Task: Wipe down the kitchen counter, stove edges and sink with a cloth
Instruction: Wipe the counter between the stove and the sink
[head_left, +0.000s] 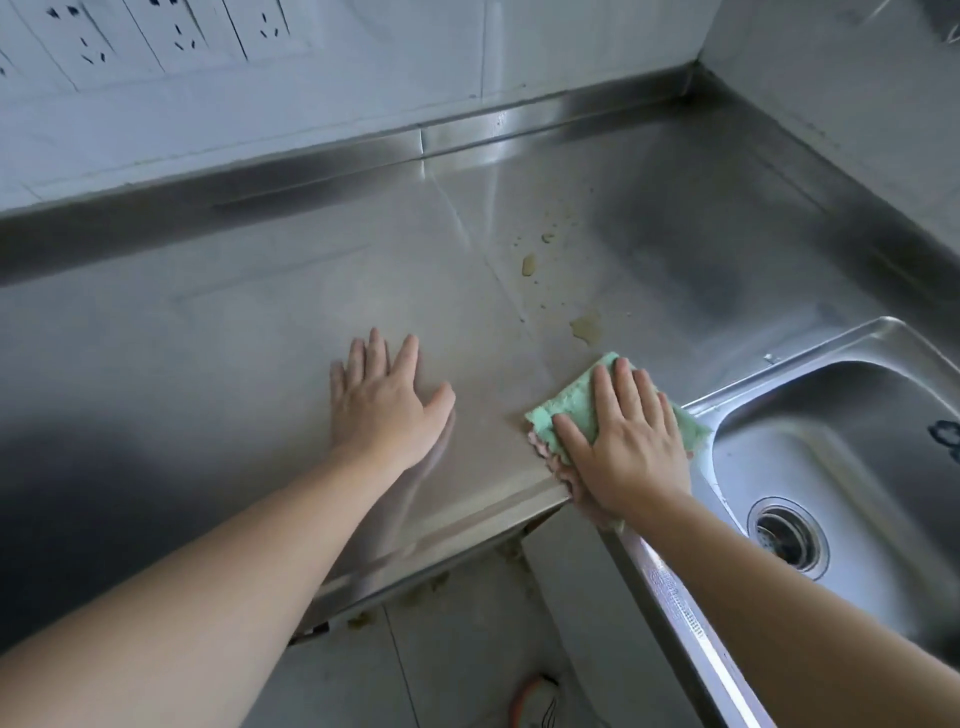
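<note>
A stainless steel counter fills the view. My right hand presses flat on a folded green cloth with a pink underside, near the counter's front edge, just left of the sink. My left hand rests flat with straight fingers on the bare counter, to the left of the cloth. Yellowish spill spots and droplets lie on the counter just beyond the cloth.
The sink has a round drain at its bottom. A steel backsplash and a tiled wall with sockets run behind the counter. Below the front edge is a tiled floor.
</note>
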